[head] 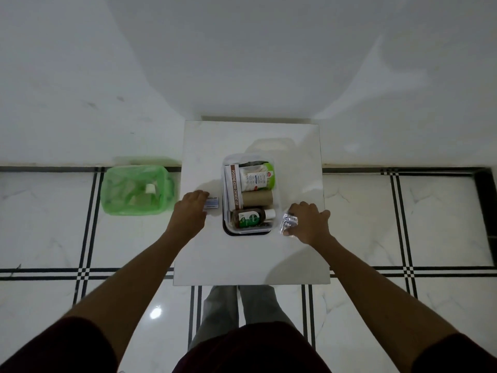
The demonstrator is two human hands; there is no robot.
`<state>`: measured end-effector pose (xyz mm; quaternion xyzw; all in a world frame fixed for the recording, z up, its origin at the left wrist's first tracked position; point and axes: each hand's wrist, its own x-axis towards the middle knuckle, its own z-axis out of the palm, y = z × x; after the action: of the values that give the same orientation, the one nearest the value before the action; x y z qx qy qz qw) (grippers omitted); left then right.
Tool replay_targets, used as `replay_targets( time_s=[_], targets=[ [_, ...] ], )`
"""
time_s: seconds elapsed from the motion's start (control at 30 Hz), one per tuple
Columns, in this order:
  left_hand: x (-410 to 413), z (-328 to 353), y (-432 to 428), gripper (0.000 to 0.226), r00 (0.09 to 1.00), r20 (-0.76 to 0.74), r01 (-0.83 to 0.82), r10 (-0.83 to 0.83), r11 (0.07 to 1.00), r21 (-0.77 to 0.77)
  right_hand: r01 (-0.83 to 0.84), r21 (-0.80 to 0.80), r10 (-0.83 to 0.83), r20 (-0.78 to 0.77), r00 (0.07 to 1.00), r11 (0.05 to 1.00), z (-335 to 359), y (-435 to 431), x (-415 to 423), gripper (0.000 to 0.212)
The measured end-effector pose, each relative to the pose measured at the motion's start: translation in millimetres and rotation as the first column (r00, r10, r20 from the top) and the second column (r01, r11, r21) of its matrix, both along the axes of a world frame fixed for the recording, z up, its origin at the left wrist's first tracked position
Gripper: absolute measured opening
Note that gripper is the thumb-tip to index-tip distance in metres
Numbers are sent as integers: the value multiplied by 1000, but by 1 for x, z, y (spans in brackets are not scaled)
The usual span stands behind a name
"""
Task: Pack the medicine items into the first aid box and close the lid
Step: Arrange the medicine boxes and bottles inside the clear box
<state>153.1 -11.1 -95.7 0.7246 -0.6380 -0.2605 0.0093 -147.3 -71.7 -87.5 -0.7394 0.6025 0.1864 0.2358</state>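
Observation:
A clear first aid box [224, 192] stands open on the small white table [250, 254]. Inside lie a long ointment carton [233, 188], a cotton pack [255, 179], a brown roll [257, 198] and a green-labelled bottle [251, 218]. My left hand [189, 211] rests left of the box, its fingers on a small white and blue packet [213, 203] lying on the table. My right hand [309, 222] is right of the box and holds a silver blister strip [288, 222] by its edge. I cannot make out the lid.
A bin lined with a green bag [137, 189] stands on the tiled floor left of the table. A white wall rises behind the table. My legs are under the table's near edge.

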Motion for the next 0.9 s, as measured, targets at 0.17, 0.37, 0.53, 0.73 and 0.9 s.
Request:
replay_targets(
  time_s=[0.17,0.37,0.53,0.73,0.9],
  targets=[
    [-4,3,6,43,996,9,-93,93,996,15,272,115,-296,333,895,955,14,-14,-6,10],
    [2,13,21,17,846,-244,-458,474,881,121,506,73,-457,554,696,860,72,-30,-16,16],
    [1,45,21,26,677,-387,-659,626,749,60,575,419,-658,690,302,703,114,-27,0,21],
    [-4,82,-11,29,767,-452,-539,455,839,-71,425,511,-659,649,380,748,103,-5,40,7],
    [-20,102,-32,20,846,-490,-340,209,920,-195,400,367,-541,621,567,840,85,12,60,11]
  ],
)
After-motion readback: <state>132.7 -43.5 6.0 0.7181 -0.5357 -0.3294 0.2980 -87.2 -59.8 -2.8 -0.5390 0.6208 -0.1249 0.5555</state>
